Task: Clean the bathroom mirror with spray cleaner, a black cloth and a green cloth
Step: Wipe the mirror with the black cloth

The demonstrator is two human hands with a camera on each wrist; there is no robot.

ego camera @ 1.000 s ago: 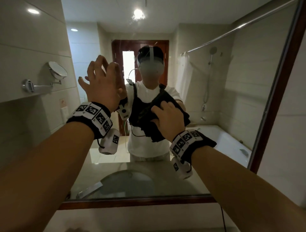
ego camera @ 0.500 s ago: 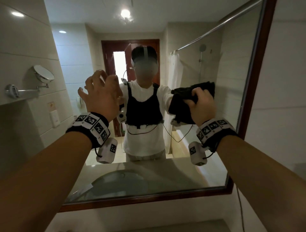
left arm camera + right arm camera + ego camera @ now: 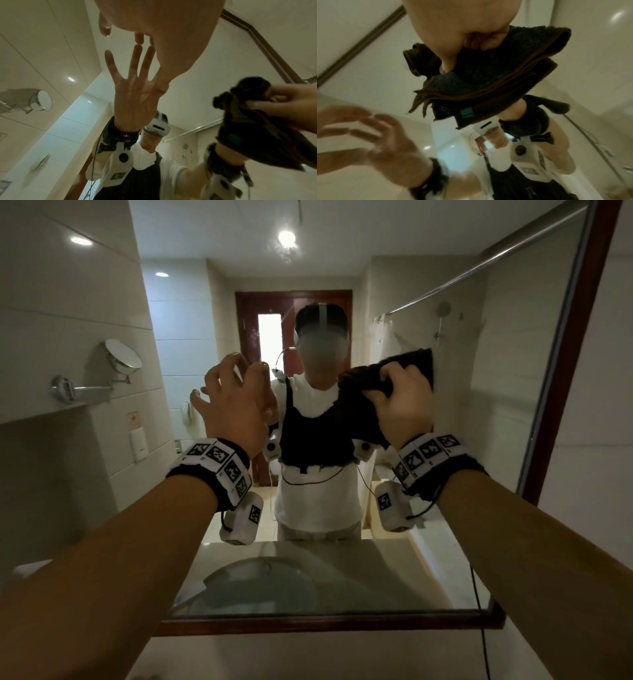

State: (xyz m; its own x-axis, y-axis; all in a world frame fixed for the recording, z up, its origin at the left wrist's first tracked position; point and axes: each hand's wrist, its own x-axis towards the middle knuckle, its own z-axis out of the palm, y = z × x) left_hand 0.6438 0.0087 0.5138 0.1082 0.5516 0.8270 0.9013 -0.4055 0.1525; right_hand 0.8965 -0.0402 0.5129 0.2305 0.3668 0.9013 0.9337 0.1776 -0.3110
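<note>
My right grip (image 3: 399, 402) is curled tight round the black cloth (image 3: 407, 368), thumb and fingers bunching its folds so a flat pad of it meets the glass; in the right wrist view the layers sit stacked under my knuckles, which I judge keeps a firm wiping face forward. It sits right of centre in the head view, pressed to the bathroom mirror (image 3: 496, 405) at about the height of my reflected shoulder.

My left grip (image 3: 236, 402) has hold of nothing: the fingers (image 3: 139, 39) are spread and fairly straight, and in the left wrist view the fingertips meet their own reflection, so they touch the glass. I take that as a brace to steady me while the other hand rubs.

Further out, the dark wooden frame (image 3: 575, 371) runs down the right edge and along the bottom. A round shaving mirror (image 3: 122, 360) hangs on the wall at mid-left. The spray cleaner and green cloth are not in view.
</note>
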